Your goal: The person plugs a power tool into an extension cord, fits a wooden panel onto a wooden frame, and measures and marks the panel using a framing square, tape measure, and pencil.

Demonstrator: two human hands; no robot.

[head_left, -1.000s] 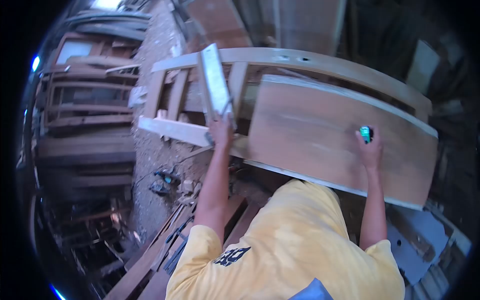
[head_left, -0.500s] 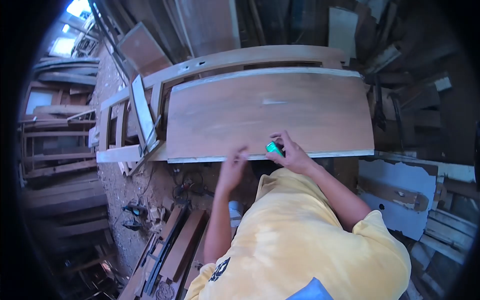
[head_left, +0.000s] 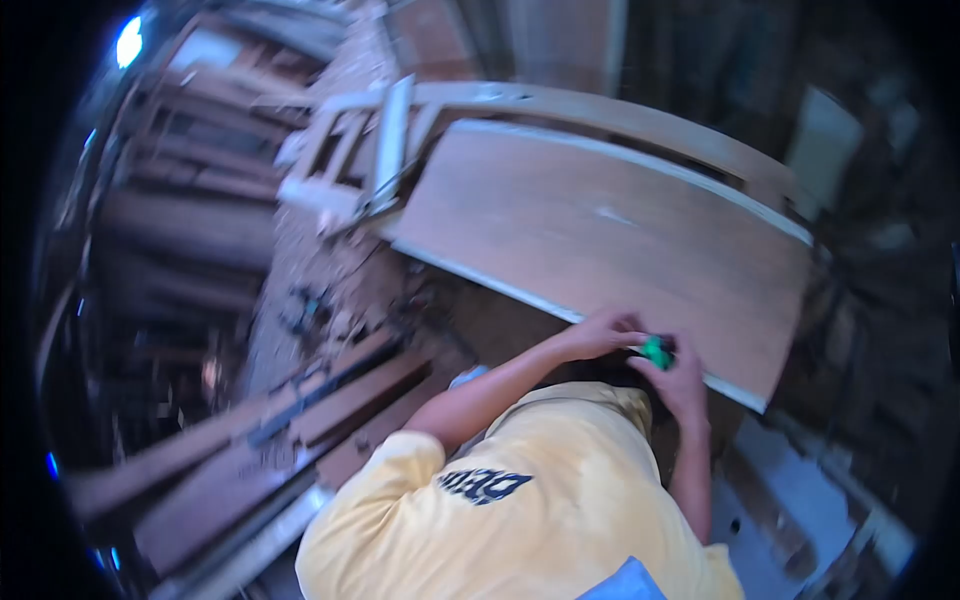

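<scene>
While the right hand has a little green gadget gripped between thumb and fingers, the left hand is right beside it, fingers bent toward it, and tbh it's too blurry to tell if they're pinching anything. The gadget pokes out on the side facing the left hand, by the near edge of the wooden panel. Looks-wise it's chunky, super bright green with a darker bit, details smeared. The panel's flat and brown with pale strips along its long edges.
</scene>
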